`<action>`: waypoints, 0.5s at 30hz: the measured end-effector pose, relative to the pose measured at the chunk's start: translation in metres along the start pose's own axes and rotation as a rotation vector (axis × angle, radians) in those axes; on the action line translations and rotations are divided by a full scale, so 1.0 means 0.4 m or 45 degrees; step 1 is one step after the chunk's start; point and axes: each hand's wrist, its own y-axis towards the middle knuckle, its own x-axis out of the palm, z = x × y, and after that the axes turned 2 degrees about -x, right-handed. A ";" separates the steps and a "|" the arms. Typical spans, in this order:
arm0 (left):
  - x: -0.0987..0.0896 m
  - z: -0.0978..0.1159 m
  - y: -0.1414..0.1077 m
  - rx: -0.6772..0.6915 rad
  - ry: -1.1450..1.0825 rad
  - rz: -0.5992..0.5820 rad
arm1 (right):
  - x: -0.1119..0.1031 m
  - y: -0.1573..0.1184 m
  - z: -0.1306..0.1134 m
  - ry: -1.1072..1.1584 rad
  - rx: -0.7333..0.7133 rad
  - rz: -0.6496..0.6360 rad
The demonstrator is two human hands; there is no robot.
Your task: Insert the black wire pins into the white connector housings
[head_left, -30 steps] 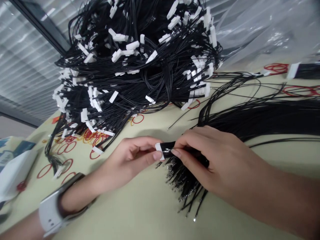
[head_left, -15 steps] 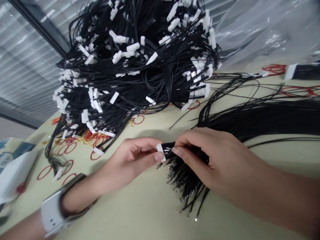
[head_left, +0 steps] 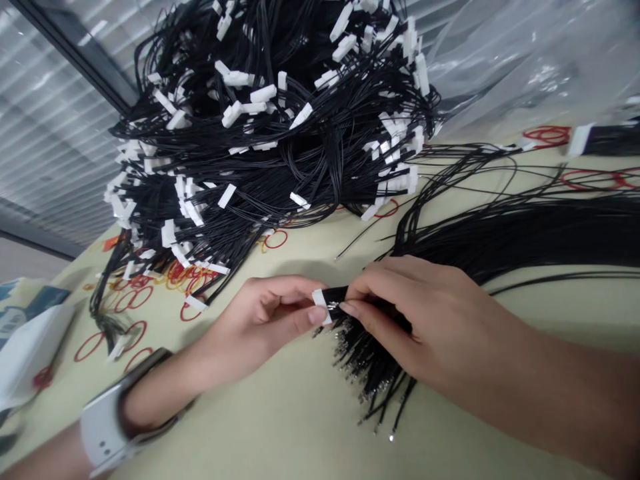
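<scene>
My left hand [head_left: 280, 313] pinches a small white connector [head_left: 321, 307] between thumb and fingers. Black wires run from the connector toward my right hand [head_left: 400, 313], whose thumb and forefinger close on them just right of it. Below both hands, a fan of loose black wire ends [head_left: 375, 373] with metal tips spreads over the table. Part of this bundle is hidden under my right hand, and its long wires [head_left: 540, 233] stretch away to the right.
A big heap of black cables [head_left: 280, 160] with white connectors lies at the back. Red rubber bands [head_left: 135, 297] are scattered at left, near a white box [head_left: 35, 353]. Clear plastic [head_left: 540, 73] lies at the back right, above another connector bundle [head_left: 610, 140].
My right thumb and forefinger have shifted very slightly left toward the connector. My left hand keeps its hold on the connector.
</scene>
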 end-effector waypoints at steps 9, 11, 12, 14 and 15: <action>-0.002 0.002 0.000 0.008 0.033 -0.010 | -0.004 0.000 -0.002 0.076 0.061 -0.044; -0.001 0.001 0.002 0.012 0.024 -0.004 | -0.006 0.001 -0.003 0.103 0.089 -0.051; 0.000 0.000 0.003 0.019 0.018 -0.004 | -0.006 0.000 -0.003 0.116 0.102 -0.053; -0.001 -0.001 0.003 0.035 0.011 -0.008 | -0.008 0.000 -0.004 0.143 0.129 -0.055; -0.001 -0.002 0.003 0.035 0.019 -0.011 | -0.008 0.000 -0.004 0.155 0.139 -0.063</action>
